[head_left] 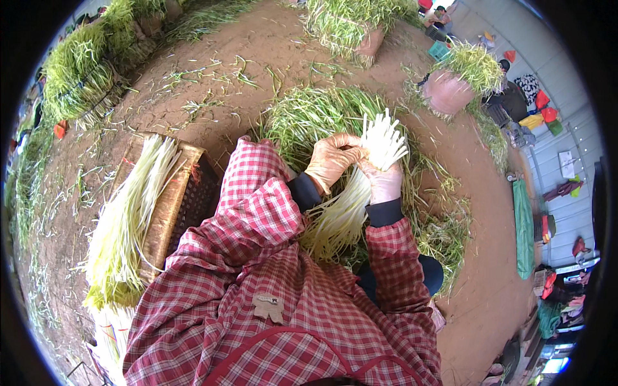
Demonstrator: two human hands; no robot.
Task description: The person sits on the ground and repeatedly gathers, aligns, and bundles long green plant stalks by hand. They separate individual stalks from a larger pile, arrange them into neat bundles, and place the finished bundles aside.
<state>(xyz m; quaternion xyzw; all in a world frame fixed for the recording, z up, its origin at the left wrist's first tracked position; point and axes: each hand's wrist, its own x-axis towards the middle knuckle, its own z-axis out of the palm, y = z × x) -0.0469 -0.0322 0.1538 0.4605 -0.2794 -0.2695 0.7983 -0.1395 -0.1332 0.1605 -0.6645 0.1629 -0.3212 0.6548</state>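
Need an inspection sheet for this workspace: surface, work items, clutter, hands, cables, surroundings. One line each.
Surface: brown floor, greenery strewn across it.
Work items: bundle of pale stalks in hand; more pale stalks on a box at the left; green heap ahead.
Clutter: loose green scraps on the floor.
Hands: right hand grips the bundle; left hand is against it, grip unclear.
Cables: nothing seen.
Surroundings: pale wall at right; another person near it.
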